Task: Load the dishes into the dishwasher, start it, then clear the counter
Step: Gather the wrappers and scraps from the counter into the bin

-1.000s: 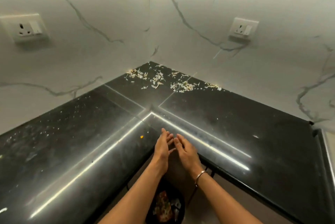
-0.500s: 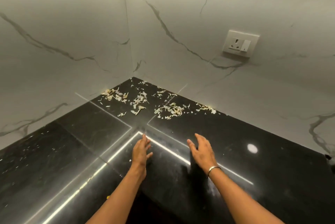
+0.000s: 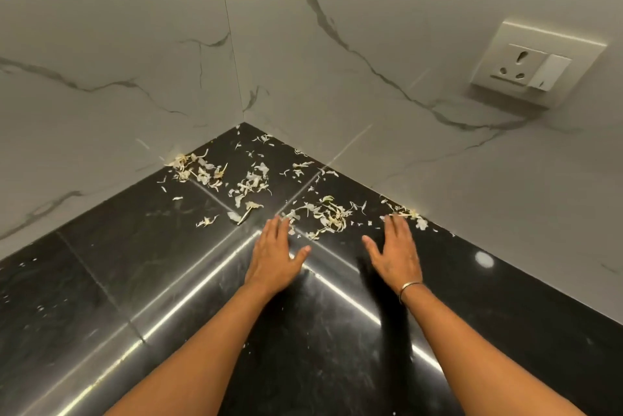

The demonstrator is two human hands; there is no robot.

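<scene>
Left hand [image 3: 274, 255] and right hand [image 3: 397, 252], fingers straight and holding nothing, are shown just before scattered peel scraps [image 3: 323, 217] on black counter [image 3: 135, 264].

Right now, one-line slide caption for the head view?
Left hand and right hand, open, reach over the black counter toward scraps strewn in its corner.

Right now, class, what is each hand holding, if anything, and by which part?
Nothing is held. The left hand and right hand are both open, fingers straight, over the black counter, at the near edge of the scattered peelings.
</scene>
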